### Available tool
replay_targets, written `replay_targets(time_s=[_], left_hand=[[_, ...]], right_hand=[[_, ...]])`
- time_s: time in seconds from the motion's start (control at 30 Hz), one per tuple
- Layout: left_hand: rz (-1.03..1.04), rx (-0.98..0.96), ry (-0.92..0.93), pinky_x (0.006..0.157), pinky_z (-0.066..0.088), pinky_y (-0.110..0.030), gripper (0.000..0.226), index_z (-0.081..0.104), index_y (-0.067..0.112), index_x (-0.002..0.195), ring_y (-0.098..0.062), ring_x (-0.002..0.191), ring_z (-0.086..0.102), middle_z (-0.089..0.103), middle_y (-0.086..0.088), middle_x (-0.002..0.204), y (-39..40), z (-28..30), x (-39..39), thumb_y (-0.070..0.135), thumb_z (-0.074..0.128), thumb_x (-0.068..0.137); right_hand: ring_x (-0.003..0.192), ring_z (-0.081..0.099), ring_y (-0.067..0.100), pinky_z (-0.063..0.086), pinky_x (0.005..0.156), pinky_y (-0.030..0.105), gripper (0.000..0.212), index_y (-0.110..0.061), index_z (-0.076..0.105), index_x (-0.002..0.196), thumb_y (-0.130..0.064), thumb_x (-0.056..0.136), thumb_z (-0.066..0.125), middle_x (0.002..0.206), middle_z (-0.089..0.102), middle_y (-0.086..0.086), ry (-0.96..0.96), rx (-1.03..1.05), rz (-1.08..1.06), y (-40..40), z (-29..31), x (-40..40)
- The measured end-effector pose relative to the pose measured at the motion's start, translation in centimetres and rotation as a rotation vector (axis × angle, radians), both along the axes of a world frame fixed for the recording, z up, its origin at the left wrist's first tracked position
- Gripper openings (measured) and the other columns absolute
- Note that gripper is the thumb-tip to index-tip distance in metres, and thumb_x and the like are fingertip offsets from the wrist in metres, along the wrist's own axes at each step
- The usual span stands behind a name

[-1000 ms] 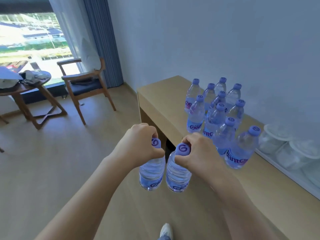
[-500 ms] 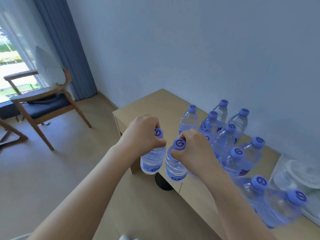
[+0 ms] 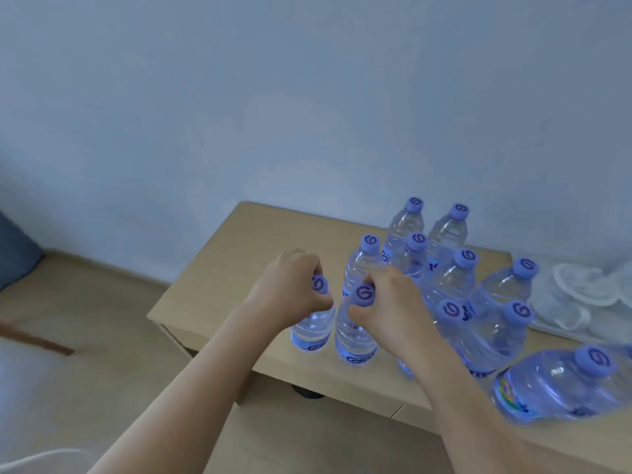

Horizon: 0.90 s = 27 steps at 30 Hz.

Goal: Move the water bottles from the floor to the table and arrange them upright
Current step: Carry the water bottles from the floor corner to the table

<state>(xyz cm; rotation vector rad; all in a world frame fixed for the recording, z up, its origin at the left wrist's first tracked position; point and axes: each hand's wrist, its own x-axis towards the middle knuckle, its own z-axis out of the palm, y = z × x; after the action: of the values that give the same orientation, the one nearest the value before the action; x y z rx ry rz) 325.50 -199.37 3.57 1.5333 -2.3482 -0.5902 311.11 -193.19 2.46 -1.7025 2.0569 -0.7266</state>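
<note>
Left hand [image 3: 290,289]: fingers curled tight around the neck of a clear plastic water bottle [image 3: 313,331], purple cap [image 3: 319,285] poking out between thumb and forefinger. Right hand [image 3: 393,299]: same closed grip on the neck of a second water bottle [image 3: 354,340], its cap [image 3: 363,293] showing at the thumb side. Both bottles hang upright, side by side and nearly touching, over the near left part of the table [image 3: 219,268]; whether their bases rest on the top cannot be told.

Contents: both look full of clear water. Each has a blue label band low on the body with dark lettering, too blurred to read. Caps carry a dark spiral mark.

To the right, a cluster of matching bottles [image 3: 448,278] stands upright on the table, packed close, reaching back toward the wall [image 3: 307,97]. All capped in purple with the same spiral mark, all filled. The nearest bottle [image 3: 561,384], at the right edge of the view, looks tilted, probably lens warp; its label shows a multicoloured patch, text unreadable.

Behind the cluster, far right: clear plastic lidded containers [image 3: 581,295] on the table against the wall; contents not discernible.

Surface: pale wood table, a dark round foot [image 3: 306,391] below its front edge. Room: plain light blue-grey wall, light wood floor [image 3: 85,336], grey-blue curtain edge [image 3: 13,258] at far left.
</note>
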Motion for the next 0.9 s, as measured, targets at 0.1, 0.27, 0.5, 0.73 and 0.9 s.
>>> replay_targets(time_s=[0.1, 0.27, 0.5, 0.73, 0.9], left_hand=[[-0.061, 0.032, -0.005, 0.058, 0.039, -0.025, 0.018, 0.059, 0.012, 0.082, -0.018, 0.075, 0.050, 0.044, 0.008, 0.077, -1.4, -0.8, 0.2, 0.021, 0.065, 0.068], [-0.094, 0.071, -0.012, 0.058, 0.038, -0.026, 0.019, 0.059, 0.011, 0.084, -0.019, 0.078, 0.051, 0.047, 0.003, 0.082, -2.7, -1.9, 0.3, 0.021, 0.064, 0.068], [-0.092, 0.094, -0.009, 0.063, 0.042, -0.027, 0.020, 0.057, 0.013, 0.087, -0.020, 0.080, 0.051, 0.048, 0.002, 0.087, -3.5, -2.3, 0.5, 0.024, 0.065, 0.072], [-0.035, 0.126, 0.159, 0.064, 0.041, -0.023, 0.021, 0.055, 0.018, 0.090, -0.017, 0.075, 0.049, 0.045, 0.005, 0.085, -3.2, -4.0, 1.1, 0.024, 0.067, 0.074], [0.025, 0.180, 0.245, 0.063, 0.038, -0.017, 0.037, 0.053, 0.030, 0.091, -0.002, 0.075, 0.050, 0.051, 0.012, 0.092, -3.3, -5.7, 2.8, 0.043, 0.075, 0.065]], right_hand=[[0.069, 0.041, 0.017, 0.033, 0.056, 0.028, 0.013, -0.006, 0.048, 0.078, -0.011, 0.076, 0.060, 0.083, 0.041, -0.001, 0.015, 0.020, -0.044, -0.7, -0.4, 0.5], [0.068, 0.042, 0.015, 0.034, 0.054, 0.024, 0.014, -0.008, 0.048, 0.080, -0.012, 0.075, 0.061, 0.078, 0.040, -0.003, 0.021, 0.042, -0.094, -1.5, -1.3, 0.9], [0.061, 0.036, 0.015, 0.027, 0.049, 0.025, 0.027, -0.014, 0.037, 0.065, -0.014, 0.071, 0.063, 0.073, 0.039, -0.002, 0.002, 0.074, -0.162, -2.1, -2.0, 0.1], [0.079, 0.045, 0.018, 0.032, 0.058, 0.024, 0.023, -0.015, 0.047, 0.090, -0.024, 0.078, 0.064, 0.093, 0.042, -0.001, -0.067, 0.088, -0.167, -1.7, -2.7, 0.1], [0.092, 0.041, 0.013, 0.032, 0.070, 0.024, 0.023, -0.014, 0.056, 0.099, -0.025, 0.079, 0.065, 0.096, 0.043, -0.006, 0.056, -0.165, -0.185, -1.6, -1.4, 0.5]])
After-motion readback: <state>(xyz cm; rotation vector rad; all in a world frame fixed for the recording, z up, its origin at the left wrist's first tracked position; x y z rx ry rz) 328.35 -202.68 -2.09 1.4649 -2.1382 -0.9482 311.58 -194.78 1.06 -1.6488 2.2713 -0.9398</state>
